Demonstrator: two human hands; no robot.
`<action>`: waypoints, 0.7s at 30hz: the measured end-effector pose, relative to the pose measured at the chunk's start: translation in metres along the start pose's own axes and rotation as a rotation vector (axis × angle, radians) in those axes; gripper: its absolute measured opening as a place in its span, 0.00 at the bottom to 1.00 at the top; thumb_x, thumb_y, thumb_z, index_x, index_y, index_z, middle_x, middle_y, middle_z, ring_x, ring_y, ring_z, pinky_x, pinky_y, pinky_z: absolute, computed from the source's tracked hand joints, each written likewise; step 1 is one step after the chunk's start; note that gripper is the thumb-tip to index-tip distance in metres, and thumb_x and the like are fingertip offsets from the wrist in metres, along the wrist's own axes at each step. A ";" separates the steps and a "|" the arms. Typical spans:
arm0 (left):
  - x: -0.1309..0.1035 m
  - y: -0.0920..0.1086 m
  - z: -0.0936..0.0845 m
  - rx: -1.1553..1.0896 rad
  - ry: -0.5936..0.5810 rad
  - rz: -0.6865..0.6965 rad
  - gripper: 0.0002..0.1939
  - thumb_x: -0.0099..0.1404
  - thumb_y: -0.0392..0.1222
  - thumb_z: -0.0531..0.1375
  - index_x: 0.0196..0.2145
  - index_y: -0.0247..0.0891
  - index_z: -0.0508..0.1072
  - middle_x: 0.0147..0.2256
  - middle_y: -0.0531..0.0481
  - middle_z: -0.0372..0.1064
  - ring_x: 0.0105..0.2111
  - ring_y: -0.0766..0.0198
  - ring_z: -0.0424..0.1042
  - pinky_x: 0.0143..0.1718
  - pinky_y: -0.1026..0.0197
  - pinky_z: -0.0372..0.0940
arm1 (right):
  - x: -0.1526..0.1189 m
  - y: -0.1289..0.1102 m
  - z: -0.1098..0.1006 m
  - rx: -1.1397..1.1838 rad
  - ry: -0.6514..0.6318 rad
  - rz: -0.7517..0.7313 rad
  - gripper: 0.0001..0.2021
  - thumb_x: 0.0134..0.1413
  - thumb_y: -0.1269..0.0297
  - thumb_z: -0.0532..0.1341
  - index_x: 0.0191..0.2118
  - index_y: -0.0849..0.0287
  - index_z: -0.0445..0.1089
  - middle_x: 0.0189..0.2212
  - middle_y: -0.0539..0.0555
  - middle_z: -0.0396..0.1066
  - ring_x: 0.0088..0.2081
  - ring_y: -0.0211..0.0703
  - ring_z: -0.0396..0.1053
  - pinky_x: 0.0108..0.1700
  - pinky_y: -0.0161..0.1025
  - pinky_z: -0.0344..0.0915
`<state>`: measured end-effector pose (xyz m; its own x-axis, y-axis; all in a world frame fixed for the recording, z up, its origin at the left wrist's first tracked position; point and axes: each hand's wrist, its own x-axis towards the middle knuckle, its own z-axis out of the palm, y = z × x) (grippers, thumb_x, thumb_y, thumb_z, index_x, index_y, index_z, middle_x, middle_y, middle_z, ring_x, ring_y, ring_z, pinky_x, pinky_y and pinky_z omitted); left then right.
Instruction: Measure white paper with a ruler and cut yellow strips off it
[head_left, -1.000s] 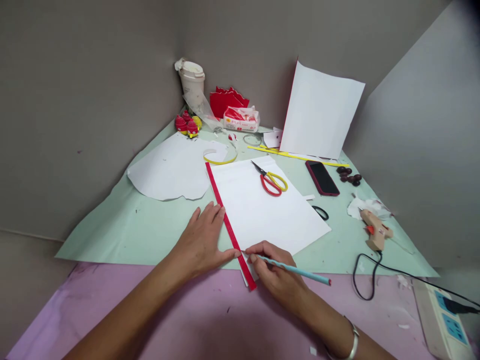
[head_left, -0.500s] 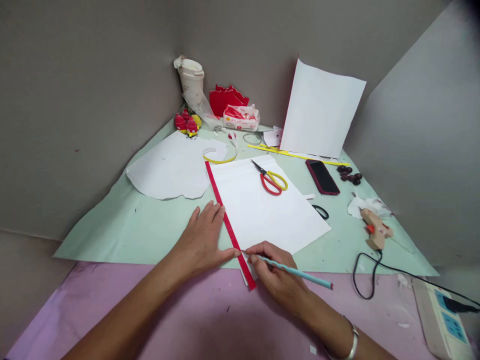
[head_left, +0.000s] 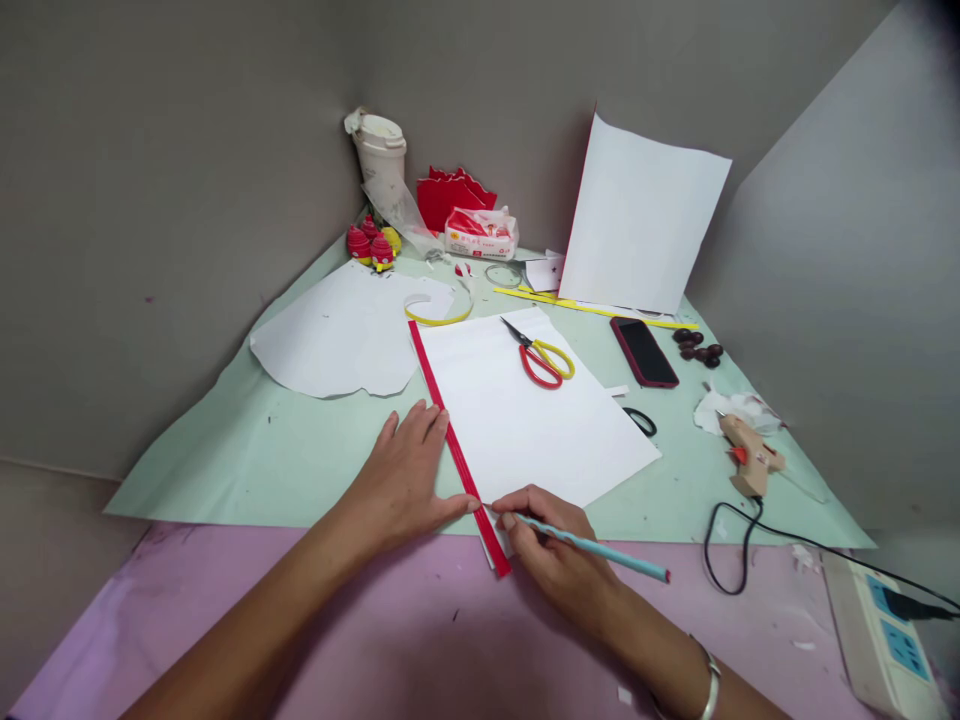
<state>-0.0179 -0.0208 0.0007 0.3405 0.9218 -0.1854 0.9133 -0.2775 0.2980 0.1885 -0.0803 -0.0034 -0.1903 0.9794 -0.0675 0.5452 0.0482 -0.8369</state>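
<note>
A red strip (head_left: 459,452) lies slantwise along the left edge of a large white paper sheet (head_left: 517,430). My left hand (head_left: 409,470) rests flat beside it, fingers and thumb spread, with the fingertips and thumb touching the strip. Near the strip's lower end, my right hand (head_left: 559,545) is closed round a light blue pencil (head_left: 600,549), its tip at the strip's right edge by my left thumb. Scissors (head_left: 538,358) with one red and one yellow handle lie on the upper part of the sheet.
A black scissor-like loop (head_left: 641,421) pokes from under the sheet. On the right are a phone (head_left: 643,352), a glue gun (head_left: 750,455) with its cord, and a power strip (head_left: 885,630). Another cut paper (head_left: 337,335) lies left. Tissues (head_left: 481,235) and a white cup (head_left: 381,155) stand behind.
The pencil's rear end has shifted very slightly to the right. Both hands stay at nearly the same place, and the strip and sheet have not visibly moved.
</note>
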 end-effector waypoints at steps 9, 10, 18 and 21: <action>0.000 -0.002 0.002 -0.002 0.015 0.010 0.52 0.56 0.64 0.61 0.67 0.26 0.53 0.68 0.28 0.47 0.70 0.39 0.41 0.68 0.38 0.39 | -0.005 -0.001 -0.001 0.003 -0.001 0.010 0.11 0.57 0.67 0.55 0.39 0.59 0.75 0.30 0.52 0.77 0.32 0.42 0.72 0.35 0.37 0.65; 0.000 -0.002 0.003 0.000 0.016 0.009 0.52 0.56 0.64 0.61 0.67 0.26 0.53 0.68 0.28 0.47 0.70 0.39 0.41 0.68 0.38 0.40 | -0.006 -0.001 -0.001 0.001 -0.002 0.010 0.11 0.57 0.67 0.55 0.39 0.59 0.75 0.30 0.52 0.76 0.32 0.42 0.72 0.35 0.37 0.65; 0.001 -0.002 0.002 0.020 0.000 0.009 0.54 0.56 0.66 0.60 0.67 0.24 0.52 0.68 0.28 0.46 0.70 0.40 0.40 0.68 0.38 0.39 | -0.013 0.001 0.000 -0.018 -0.003 0.009 0.12 0.57 0.67 0.54 0.38 0.58 0.75 0.27 0.51 0.74 0.30 0.42 0.70 0.34 0.36 0.63; 0.000 -0.001 0.000 0.025 -0.001 0.006 0.53 0.57 0.66 0.60 0.67 0.25 0.52 0.69 0.28 0.46 0.70 0.40 0.41 0.68 0.39 0.39 | -0.015 0.002 0.000 0.006 -0.005 0.036 0.12 0.56 0.66 0.54 0.39 0.59 0.75 0.29 0.51 0.75 0.30 0.42 0.70 0.35 0.37 0.64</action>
<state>-0.0192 -0.0206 0.0000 0.3458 0.9200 -0.1845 0.9168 -0.2894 0.2752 0.1923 -0.0947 -0.0040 -0.1746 0.9795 -0.1003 0.5467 0.0117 -0.8372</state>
